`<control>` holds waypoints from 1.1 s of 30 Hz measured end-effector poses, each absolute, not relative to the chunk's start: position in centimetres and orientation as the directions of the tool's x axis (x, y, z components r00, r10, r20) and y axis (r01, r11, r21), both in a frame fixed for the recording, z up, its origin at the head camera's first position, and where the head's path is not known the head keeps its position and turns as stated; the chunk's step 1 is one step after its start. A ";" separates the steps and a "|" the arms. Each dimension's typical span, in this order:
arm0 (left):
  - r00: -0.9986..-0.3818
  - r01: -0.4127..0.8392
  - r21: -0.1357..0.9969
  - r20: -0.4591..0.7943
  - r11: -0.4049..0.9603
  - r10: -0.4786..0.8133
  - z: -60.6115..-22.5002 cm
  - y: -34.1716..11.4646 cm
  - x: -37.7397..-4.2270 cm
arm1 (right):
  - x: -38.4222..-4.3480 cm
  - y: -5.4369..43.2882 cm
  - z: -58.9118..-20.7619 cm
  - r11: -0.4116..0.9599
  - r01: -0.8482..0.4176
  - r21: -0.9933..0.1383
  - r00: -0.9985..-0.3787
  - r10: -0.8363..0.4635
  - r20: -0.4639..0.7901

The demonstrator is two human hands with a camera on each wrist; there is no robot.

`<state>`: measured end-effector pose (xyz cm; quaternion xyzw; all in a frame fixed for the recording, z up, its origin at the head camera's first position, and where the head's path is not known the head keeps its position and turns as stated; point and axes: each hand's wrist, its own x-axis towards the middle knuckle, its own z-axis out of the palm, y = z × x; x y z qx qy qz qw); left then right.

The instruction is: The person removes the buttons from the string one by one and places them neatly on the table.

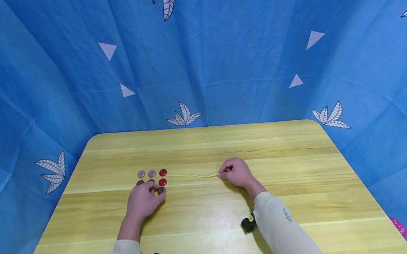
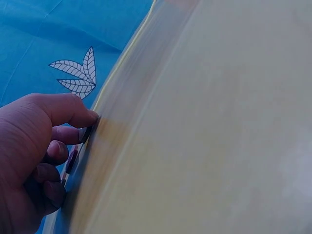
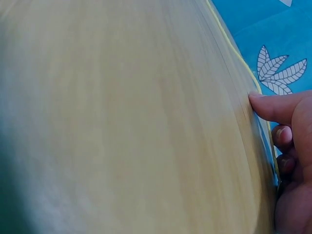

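Several buttons lie in a small grid on the left of the wooden table: two mauve buttons, two red buttons and dark ones partly hidden by my left hand. The thumb and forefinger of that hand pinch a dark button, seen in the left wrist view as the dark button between the fingertips. A thin yellow string runs from the red buttons to my right hand, which pinches its end. In the right wrist view the string lies on the table beyond a fingertip.
A blue cloth backdrop with leaf and triangle prints surrounds the table on three sides. The table's rounded far corners meet the cloth. Black wrist cameras sit on both cream sleeves.
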<state>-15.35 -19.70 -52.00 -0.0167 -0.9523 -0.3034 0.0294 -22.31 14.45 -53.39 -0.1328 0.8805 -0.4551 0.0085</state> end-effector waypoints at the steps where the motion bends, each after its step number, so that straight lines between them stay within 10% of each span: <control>1: -0.997 0.053 0.576 0.071 0.816 0.014 -52.1 -19.7 -15.3 | -22.3 14.5 -53.4 0.549 -0.225 -0.805 -0.965 -0.241 0.105; 33: -0.998 0.029 0.612 0.058 0.790 -0.009 -52.2 -19.8 -14.8 | -22.4 14.4 -53.7 0.553 -0.231 -0.800 -0.963 -0.246 0.108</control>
